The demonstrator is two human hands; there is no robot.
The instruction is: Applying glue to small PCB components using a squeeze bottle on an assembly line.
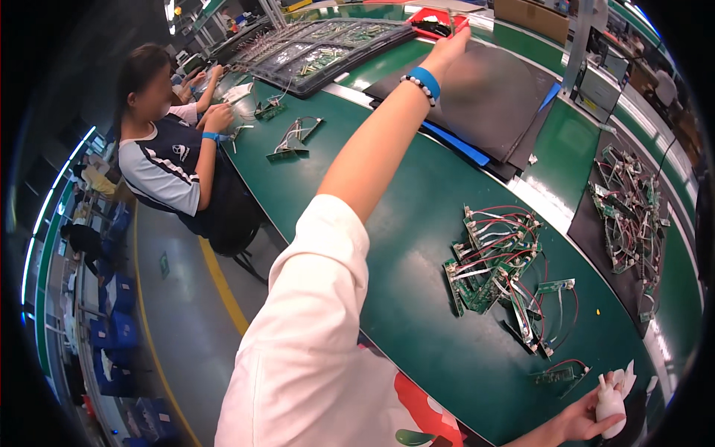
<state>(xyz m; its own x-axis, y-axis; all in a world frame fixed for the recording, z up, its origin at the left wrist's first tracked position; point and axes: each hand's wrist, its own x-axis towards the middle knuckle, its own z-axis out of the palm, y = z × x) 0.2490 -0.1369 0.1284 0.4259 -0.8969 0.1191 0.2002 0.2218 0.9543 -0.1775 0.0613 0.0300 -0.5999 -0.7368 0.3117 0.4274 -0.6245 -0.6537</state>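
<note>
My left arm stretches far across the table, and my left hand [450, 46] is at the near side of a red bin [423, 16] holding small black parts. Its fingers are too small and partly hidden to make out. Low at the right, my right hand [579, 419] is closed round a small white squeeze bottle [610, 406] with a narrow tip. A white piece like paper or tape [627, 378] shows beside the bottle. Just beyond that hand lies a small circuit board [560, 375] with a red wire. A pile of wired green circuit boards [491, 261] lies farther off.
Black sheets [488, 100] lie stacked over a blue edge beyond my left forearm. A black divided tray [320, 52] of parts stands at the far left. Left of me a co-worker [175, 141] handles wires near more boards [290, 141]. Another board heap [629, 208] is at the right.
</note>
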